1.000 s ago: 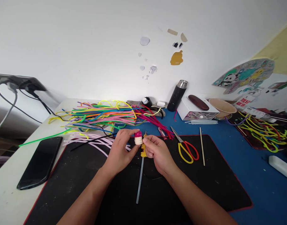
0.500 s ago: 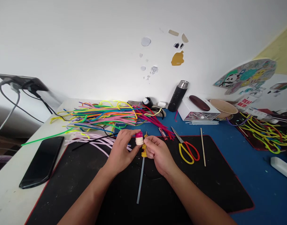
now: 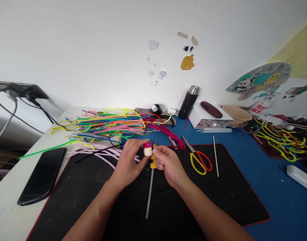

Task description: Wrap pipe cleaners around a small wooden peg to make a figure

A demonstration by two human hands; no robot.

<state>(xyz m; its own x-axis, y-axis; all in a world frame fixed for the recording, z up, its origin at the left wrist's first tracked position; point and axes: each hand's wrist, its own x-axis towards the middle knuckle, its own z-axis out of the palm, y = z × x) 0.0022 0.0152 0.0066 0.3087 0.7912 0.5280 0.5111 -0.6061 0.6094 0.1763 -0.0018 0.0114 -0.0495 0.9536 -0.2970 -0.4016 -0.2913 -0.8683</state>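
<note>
My left hand (image 3: 130, 160) is closed, thumb and fingers holding a small coiled pipe-cleaner piece (image 3: 147, 151), deep pink on top and cream below. At its right edge, the pinched thumb and forefinger of my right hand (image 3: 167, 163) touch the cream part. Beneath and behind my right hand is a yellow hot glue gun (image 3: 152, 162), partly hidden, its nozzle pointing away. A long translucent glue stick (image 3: 149, 197) sticks out of its back end over the black mat (image 3: 93, 201).
Scissors (image 3: 198, 162) and a wooden stick (image 3: 216, 157) lie to the right. Colourful pipe cleaners (image 3: 110, 124) are heaped at the back left, near a phone (image 3: 41, 177). A black flask (image 3: 188, 103), a white box (image 3: 206, 117) and a bowl (image 3: 237, 114) stand along the wall.
The whole view has shifted slightly left. Both hands keep nearly the same grip on the coiled piece.
</note>
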